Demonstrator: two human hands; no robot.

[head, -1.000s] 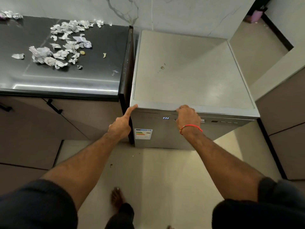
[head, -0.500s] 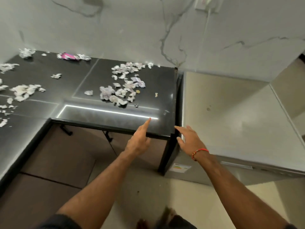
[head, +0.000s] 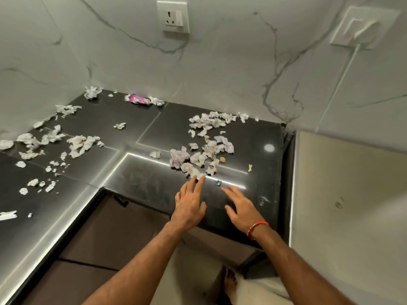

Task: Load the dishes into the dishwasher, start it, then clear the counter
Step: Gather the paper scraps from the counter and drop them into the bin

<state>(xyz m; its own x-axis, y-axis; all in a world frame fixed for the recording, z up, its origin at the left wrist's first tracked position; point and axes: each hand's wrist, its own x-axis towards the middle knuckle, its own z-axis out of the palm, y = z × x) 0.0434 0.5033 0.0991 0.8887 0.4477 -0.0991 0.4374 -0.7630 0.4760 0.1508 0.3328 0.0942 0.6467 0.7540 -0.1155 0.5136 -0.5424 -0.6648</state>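
A black L-shaped counter [head: 145, 186] is littered with several crumpled white paper scraps. The nearest pile [head: 198, 157] lies just beyond my fingers. My left hand [head: 190, 202] is stretched flat over the counter's front part, fingertips touching the closest scrap. My right hand [head: 241, 205], with a red thread on the wrist, hovers open beside it, fingers spread, holding nothing. The dishwasher's grey top [head: 352, 205] fills the right side; its door and panel are out of view.
More scrap piles lie at the back [head: 211, 121] and on the left arm of the counter [head: 81, 144], plus a pink wrapper [head: 137, 99]. A socket [head: 173, 16] and a plugged cable [head: 343, 69] are on the marble wall. Brown cabinets stand below.
My view swung up and left from the dishwasher front to the counter. Both hands left the dishwasher's edge and moved forward over the counter towards the paper pile, fingers now spread.
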